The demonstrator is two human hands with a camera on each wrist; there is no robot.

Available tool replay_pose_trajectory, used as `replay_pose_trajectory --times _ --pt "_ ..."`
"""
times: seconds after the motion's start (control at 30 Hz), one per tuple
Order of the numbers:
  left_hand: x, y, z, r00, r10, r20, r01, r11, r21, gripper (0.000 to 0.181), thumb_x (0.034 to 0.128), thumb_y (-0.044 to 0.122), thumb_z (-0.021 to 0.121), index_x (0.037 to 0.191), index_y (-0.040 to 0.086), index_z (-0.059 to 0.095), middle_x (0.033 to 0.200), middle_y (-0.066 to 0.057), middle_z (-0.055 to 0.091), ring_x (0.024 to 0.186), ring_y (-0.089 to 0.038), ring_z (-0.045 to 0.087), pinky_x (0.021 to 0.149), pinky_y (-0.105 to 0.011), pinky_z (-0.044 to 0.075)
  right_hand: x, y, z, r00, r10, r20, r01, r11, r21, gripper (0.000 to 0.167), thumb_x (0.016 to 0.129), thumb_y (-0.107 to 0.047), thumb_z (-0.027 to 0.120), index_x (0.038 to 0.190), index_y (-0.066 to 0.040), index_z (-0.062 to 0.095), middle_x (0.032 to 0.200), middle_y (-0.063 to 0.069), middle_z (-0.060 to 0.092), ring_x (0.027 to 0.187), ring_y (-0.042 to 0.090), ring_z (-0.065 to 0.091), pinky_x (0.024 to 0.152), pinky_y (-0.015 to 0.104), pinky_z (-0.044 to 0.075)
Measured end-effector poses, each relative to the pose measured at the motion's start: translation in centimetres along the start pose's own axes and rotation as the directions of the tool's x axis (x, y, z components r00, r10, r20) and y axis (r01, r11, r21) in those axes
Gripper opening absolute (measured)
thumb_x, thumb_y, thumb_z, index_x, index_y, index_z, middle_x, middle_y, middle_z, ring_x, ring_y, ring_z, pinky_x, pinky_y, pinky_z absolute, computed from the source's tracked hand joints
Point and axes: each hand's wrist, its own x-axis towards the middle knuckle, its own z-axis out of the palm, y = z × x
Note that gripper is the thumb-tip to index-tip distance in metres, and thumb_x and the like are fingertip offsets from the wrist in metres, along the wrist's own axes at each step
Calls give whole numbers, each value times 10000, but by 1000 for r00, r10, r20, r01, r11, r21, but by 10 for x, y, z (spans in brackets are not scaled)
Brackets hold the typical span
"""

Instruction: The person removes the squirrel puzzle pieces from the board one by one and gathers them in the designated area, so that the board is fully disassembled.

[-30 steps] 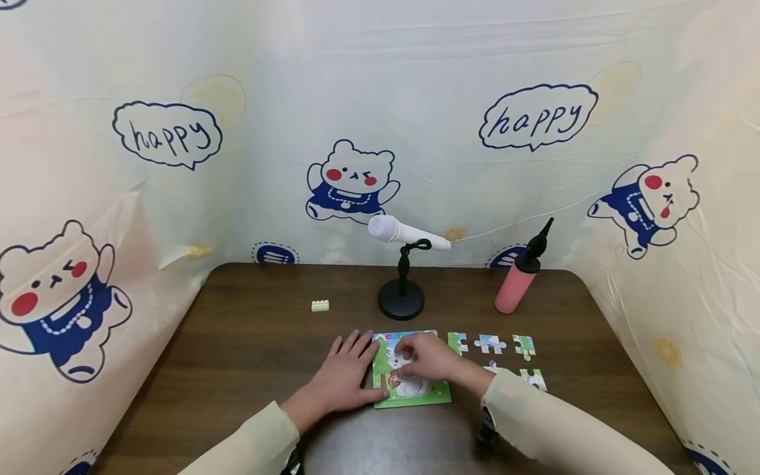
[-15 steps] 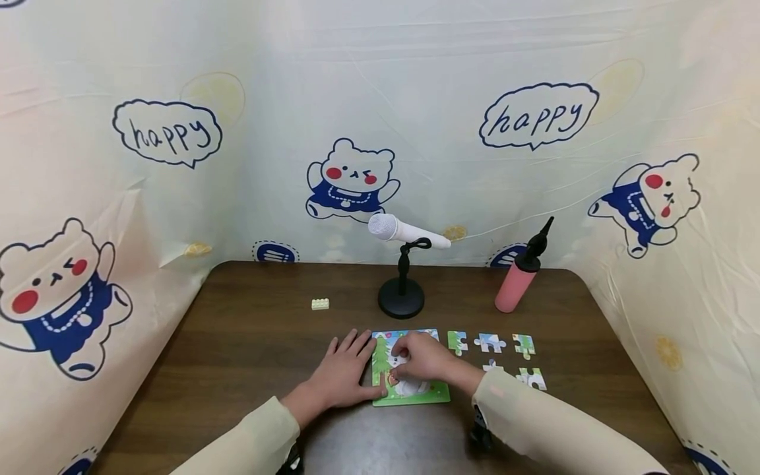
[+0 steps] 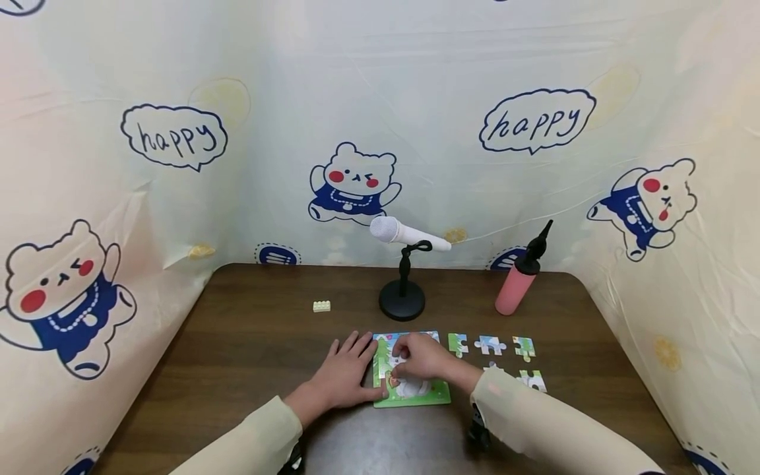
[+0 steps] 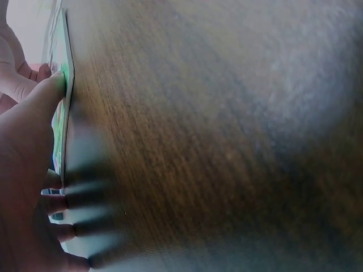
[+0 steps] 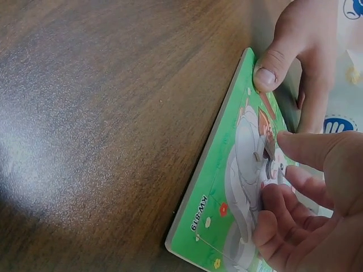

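Observation:
A jigsaw board (image 3: 439, 399) with a green border and a cartoon animal picture lies flat on the table under both hands. My left hand (image 3: 341, 377) rests beside its left edge with fingers spread straight. The thumb (image 5: 266, 78) of that hand presses on the green border. Over the middle of the board, my right hand (image 3: 426, 356) has thumb and fingers curled, pinching a small puzzle piece (image 5: 266, 148) that stands tilted against the picture. The fingers partly hide this piece. Much of the picture is covered by the right hand in the head view.
Several loose puzzle pieces (image 3: 490, 344) lie right of the board, one partly behind the right sleeve (image 3: 522, 409). A white microphone (image 3: 410, 234) on a black stand (image 3: 402, 301), a pink pump (image 3: 515, 290) and a cream toy brick (image 3: 321, 306) stand farther back.
My right forearm has shifted slightly left, while its fingers stay over the same part of the board. The left hand keeps its place, and the head view has moved a little.

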Motion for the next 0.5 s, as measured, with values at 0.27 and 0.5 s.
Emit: replay_pose_trajectory --times 0.27,0.5 --pt "-1 1 -1 1000 3 -9 -3 1000 -3 1029 857 810 557 1590 106 396 1665 -122 330 1533 -415 287 1131 -707 303 1 4 1 1000 2 -10 -2 999 35 212 856 -210 834 1006 -135 704 816 -40 598 714 114 523 640 278 433" --pt "-1 1 -2 1000 -7 8 7 1000 -11 1023 862 810 553 1594 114 391 1671 -114 320 1538 -410 276 1136 -708 295 0 6 -1 1000 -26 -13 28 991 128 157 885 -125 790 1004 -82 697 777 -36 645 687 88 569 620 252 463"
